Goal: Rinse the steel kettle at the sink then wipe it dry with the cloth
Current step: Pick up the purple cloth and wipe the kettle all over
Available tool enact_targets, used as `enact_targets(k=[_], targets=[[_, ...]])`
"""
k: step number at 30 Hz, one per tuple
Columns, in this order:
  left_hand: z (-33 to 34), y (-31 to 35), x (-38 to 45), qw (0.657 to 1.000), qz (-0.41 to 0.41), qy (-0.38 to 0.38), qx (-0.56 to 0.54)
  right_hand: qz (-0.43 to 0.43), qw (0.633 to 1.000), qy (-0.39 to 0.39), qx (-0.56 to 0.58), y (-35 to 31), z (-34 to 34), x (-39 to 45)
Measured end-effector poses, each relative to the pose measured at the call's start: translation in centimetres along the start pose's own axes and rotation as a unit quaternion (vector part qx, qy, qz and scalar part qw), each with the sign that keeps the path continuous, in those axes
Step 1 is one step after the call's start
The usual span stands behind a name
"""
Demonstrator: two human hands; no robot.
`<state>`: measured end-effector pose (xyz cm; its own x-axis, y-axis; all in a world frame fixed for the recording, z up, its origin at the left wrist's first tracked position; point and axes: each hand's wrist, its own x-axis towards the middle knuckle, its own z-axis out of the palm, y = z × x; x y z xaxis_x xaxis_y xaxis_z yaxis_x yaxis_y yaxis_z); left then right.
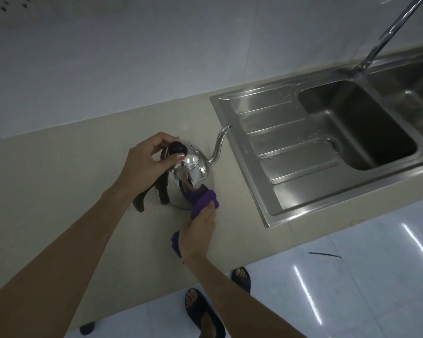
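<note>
Beige counter (59, 181) w/ steel sink (291, 191) set in at its right end; steel kettle (193, 176) is standing upright near counter's middle, spout aiming at sink. Left hand (147, 162) is pinching the black lid knob (178, 147). Right hand (198, 230) is gripping purple cloth (203, 198), pressing it on kettle's front side

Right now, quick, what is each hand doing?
Left hand: closed, pinching the black knob on the kettle lid.
Right hand: closed, holding the purple cloth against the kettle's side.
</note>
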<state>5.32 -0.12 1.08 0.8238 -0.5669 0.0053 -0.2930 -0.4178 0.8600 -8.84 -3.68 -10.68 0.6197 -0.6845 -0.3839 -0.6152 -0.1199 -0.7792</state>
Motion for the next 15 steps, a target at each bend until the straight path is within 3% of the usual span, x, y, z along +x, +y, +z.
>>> enact_targets(k=[2, 5, 8, 13, 15], targets=[[0.0, 0.1, -0.1, 1.000, 0.004, 0.002, 0.009, -0.002, 0.999, -0.017, 0.031, -0.2, 0.2, -0.7], [0.3, 0.1, -0.3, 0.998, 0.021, 0.012, 0.063, -0.056, 0.994, 0.024, 0.095, -2.0, -1.4, -0.8], [0.5, -0.1, -0.5, 0.997, 0.024, 0.020, 0.075, -0.176, 0.977, 0.090, 0.082, -3.1, -3.0, -0.3], [0.5, 0.2, -0.8, 0.996, 0.026, 0.032, 0.077, -0.168, 0.978, 0.092, 0.078, -2.7, -5.3, 3.6], [0.6, 0.1, -1.1, 0.996, 0.027, 0.030, 0.084, -0.254, 0.961, 0.086, 0.061, -4.3, -6.4, 3.5]])
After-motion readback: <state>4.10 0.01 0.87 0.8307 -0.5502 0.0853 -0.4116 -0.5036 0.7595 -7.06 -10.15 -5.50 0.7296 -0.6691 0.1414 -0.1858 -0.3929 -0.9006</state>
